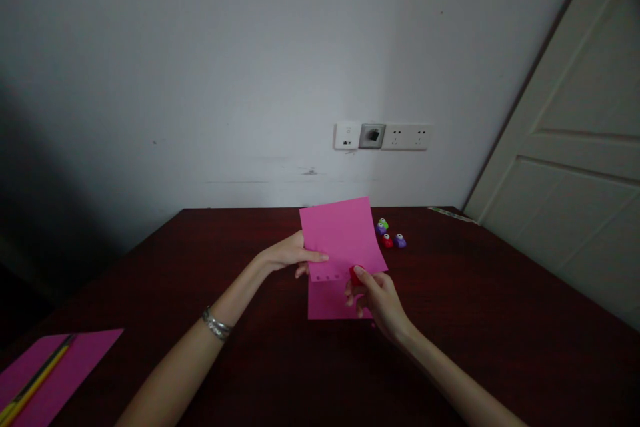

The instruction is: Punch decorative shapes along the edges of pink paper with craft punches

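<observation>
- Pink paper, one sheet, is held up tilted in front of me, above the tabletop; its left edge is in my left hand, its lower right at my right.
- My left forearm reaches in from the lower left, a silvery bracelet at the wrist. The fingers are clamped on the raised sheet, thumb flat on its face and the others behind.
- My right forearm comes from the lower right, the right hand turned inward. My thumb presses the top of one small red piece, with the fingers closed around it, right at the sheet's lower edge.
- Along that edge, left of the red piece, I see a row of at least three small dark marks.
- Markings on the wall plates are too small for me to read.
- A second pink sheet lies below the raised one; a third is at my far left, with long yellow-and-dark sticks on it, too dim to count.
- Four small pieces with eye-like spots sit beyond my right hand: one green, two purple, one red.
</observation>
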### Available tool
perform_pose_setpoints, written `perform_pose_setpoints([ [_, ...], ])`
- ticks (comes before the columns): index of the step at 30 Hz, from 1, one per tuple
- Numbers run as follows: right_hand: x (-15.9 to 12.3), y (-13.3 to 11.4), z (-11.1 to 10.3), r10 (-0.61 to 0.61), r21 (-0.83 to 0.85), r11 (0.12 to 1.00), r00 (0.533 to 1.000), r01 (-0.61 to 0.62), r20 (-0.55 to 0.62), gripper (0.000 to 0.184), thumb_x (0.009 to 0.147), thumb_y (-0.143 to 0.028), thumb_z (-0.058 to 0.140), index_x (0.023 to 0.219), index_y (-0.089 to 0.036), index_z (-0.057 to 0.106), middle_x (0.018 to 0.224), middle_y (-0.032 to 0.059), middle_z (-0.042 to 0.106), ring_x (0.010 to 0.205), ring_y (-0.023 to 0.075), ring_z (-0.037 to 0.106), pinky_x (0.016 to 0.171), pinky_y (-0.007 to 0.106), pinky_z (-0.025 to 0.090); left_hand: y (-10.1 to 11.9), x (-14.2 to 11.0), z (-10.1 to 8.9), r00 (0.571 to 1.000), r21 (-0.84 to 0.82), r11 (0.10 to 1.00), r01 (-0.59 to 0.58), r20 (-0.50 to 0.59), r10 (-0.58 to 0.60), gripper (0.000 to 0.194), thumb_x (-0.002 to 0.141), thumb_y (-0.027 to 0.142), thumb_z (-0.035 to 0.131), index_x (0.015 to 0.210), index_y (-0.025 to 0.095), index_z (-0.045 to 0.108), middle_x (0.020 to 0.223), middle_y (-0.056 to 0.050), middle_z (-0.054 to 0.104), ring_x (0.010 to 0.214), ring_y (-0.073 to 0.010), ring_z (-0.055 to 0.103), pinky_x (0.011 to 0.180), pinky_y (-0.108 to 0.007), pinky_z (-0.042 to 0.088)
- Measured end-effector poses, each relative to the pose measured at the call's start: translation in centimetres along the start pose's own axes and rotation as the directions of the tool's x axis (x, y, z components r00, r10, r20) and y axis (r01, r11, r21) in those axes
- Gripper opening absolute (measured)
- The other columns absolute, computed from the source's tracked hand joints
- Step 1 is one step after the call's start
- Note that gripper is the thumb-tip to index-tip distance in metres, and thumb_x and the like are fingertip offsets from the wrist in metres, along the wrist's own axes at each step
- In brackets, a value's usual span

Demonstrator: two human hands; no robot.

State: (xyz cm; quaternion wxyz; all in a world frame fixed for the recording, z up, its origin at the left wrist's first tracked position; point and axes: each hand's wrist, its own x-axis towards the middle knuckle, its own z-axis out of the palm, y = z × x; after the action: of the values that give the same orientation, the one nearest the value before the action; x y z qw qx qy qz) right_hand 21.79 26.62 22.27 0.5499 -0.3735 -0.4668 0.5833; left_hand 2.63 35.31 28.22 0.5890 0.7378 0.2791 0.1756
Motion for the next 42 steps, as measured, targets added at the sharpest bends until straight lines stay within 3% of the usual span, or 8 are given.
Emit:
perform_pose_setpoints([
  [18,-0.08,-0.1,-0.15,0.002,-0.092,0.996,1.0,-0.003,-0.015,0.046,0.076,-0.05,0.052,0.055,-0.01,0.062,0.046,0.0061,0.06,0.038,0.0109,0.054,0.036,0.019,0.038,0.01,0.04,0.06,1.0,-0.004,1.0,0.017,0.006,-0.017,0.026,0.07,0.033,0.064,0.079,0.01,0.053,0.046,0.004,0.054,0.031,-0.0041,0.043,0.031,-0.015,0.033],
  [32,-0.15,0.24,-0.21,-0.052,-0.103,0.994,0.998,0.049,-0.031,0.046,0.076,-0.049,0.053,0.053,-0.011,0.061,0.044,0.005,0.059,0.037,0.0112,0.053,0.037,0.02,0.039,-0.24,0.18,0.18,1.0,-0.032,0.999,0.028,0.006,-0.028,0.028,0.069,0.034,0.065,0.08,0.011,0.053,0.045,0.005,0.053,0.03,-0.0035,0.042,0.032,-0.015,0.034],
  [42,-0.18,0.22,-0.1,-0.019,-0.084,0.996,0.997,0.013,-0.07,0.046,0.074,-0.049,0.055,0.051,-0.011,0.063,0.041,0.0056,0.059,0.035,0.0123,0.053,0.038,0.022,0.042,-0.51,0.28,0.18,0.999,-0.032,0.999,0.033,0.02,-0.032,0.028,0.069,0.034,0.065,0.079,0.011,0.051,0.046,0.006,0.053,0.03,-0.0035,0.043,0.032,-0.015,0.035],
])
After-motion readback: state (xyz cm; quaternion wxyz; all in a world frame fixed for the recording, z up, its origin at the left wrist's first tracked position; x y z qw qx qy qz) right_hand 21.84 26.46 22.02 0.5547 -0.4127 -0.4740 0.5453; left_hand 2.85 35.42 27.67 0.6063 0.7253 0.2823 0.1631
